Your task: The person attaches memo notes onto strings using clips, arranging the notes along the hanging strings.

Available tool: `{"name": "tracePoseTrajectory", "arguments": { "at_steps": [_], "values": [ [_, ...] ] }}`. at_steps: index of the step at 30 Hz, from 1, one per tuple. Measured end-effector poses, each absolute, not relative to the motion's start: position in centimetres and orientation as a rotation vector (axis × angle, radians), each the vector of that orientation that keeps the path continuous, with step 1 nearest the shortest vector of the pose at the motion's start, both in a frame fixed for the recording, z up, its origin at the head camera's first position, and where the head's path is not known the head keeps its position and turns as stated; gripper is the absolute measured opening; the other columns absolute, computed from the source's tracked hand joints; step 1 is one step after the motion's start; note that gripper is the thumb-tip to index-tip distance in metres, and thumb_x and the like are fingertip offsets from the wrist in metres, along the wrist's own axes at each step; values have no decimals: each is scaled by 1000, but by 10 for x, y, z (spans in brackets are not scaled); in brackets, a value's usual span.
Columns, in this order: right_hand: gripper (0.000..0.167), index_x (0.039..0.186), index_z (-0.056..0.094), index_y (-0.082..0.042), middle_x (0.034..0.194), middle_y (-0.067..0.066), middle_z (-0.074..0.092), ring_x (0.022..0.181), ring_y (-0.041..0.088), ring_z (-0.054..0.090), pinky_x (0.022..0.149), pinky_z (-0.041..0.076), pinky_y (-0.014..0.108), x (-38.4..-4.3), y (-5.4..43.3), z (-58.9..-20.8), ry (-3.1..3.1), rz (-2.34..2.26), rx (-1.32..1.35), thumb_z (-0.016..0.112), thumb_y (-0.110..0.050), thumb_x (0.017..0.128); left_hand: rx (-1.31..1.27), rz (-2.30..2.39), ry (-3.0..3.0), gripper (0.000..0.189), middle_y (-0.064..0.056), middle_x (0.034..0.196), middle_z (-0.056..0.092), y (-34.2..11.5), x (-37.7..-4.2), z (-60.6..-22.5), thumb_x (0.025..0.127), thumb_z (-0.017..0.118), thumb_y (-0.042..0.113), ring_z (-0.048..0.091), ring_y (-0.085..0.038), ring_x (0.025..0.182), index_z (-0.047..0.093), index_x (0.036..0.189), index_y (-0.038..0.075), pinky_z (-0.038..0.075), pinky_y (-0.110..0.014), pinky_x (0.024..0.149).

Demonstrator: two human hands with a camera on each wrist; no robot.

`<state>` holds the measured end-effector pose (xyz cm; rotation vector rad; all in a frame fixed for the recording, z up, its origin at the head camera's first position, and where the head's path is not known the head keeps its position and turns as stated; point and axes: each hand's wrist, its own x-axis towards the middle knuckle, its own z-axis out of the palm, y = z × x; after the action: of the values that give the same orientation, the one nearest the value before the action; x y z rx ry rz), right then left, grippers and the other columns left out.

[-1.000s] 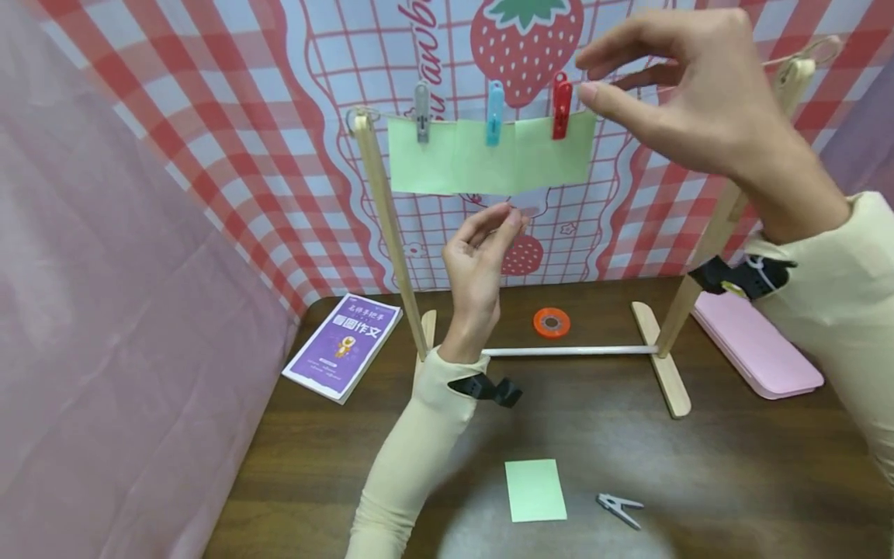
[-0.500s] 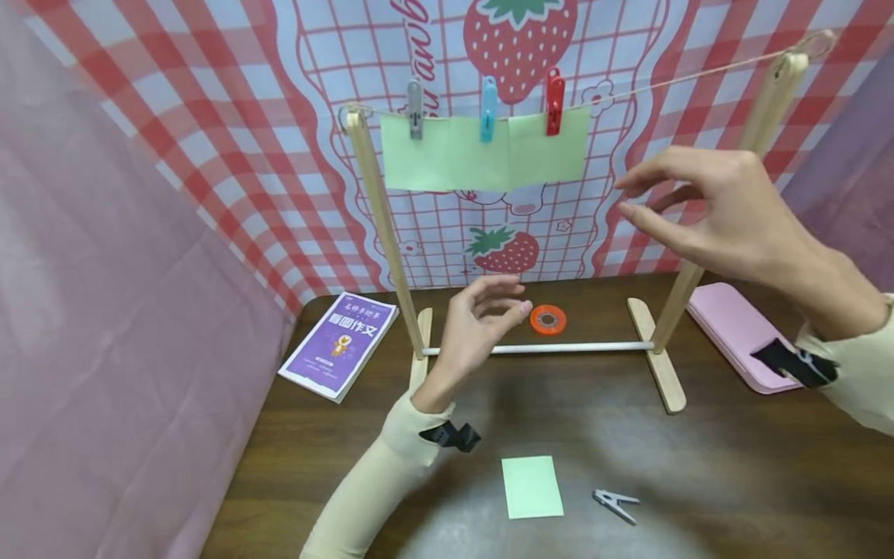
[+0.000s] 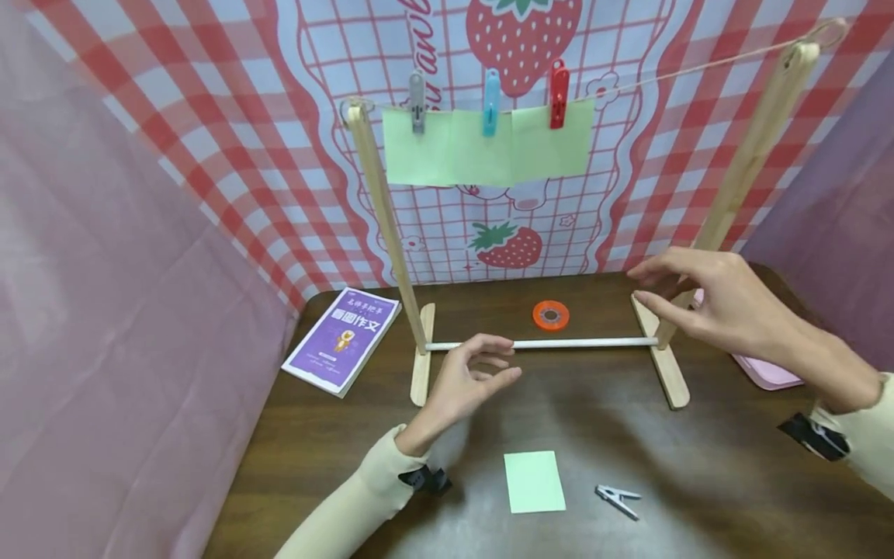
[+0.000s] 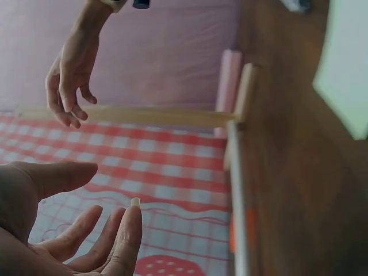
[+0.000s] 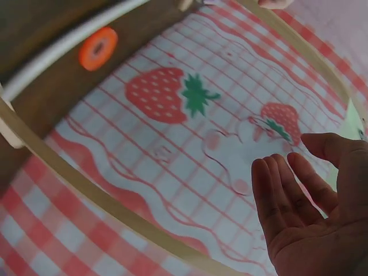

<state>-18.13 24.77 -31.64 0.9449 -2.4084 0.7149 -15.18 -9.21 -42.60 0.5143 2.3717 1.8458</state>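
My left hand hovers over the table in front of the rack's white crossbar, fingers relaxed and holding nothing. My right hand is in the air by the right wooden post, its thumb and fingers apart with nothing between them. On the string hang three green paper squares in a row, held by a grey clothespin, a blue clothespin and a red clothespin. A green paper square and a grey clothespin lie on the table nearer to me.
A purple book lies to the left of the rack. Behind the crossbar is an orange ring-shaped object. A pink case sits at the right, partly behind my right hand. Checked strawberry cloth hangs behind the rack.
Both hands have come down from the hanging papers toward the table, the right one away from beside the red clothespin. The papers and clothespins stay in place.
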Motion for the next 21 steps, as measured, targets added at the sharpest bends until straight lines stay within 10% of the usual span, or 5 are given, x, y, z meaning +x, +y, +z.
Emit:
{"name": "tracePoseTrajectory", "arguments": {
  "at_steps": [5,21],
  "values": [
    [39,108,76,-20,98,-8,79,74,-7,67,68,55,6,-171,252,-347,-2469,715,933,90,-3,76,554,1680,2401,38,-15,125,74,-96,-139,-444,90,81,15,72,-40,109,69,125,7,64,-27,86],
    [36,106,73,-16,95,-5,77,83,-5,67,62,57,13,-121,253,-449,-2567,950,1036,87,-1,77,770,1026,2571,54,-11,124,74,-112,-107,-479,81,91,25,70,-30,112,70,127,6,59,-34,99]
  ]
}}
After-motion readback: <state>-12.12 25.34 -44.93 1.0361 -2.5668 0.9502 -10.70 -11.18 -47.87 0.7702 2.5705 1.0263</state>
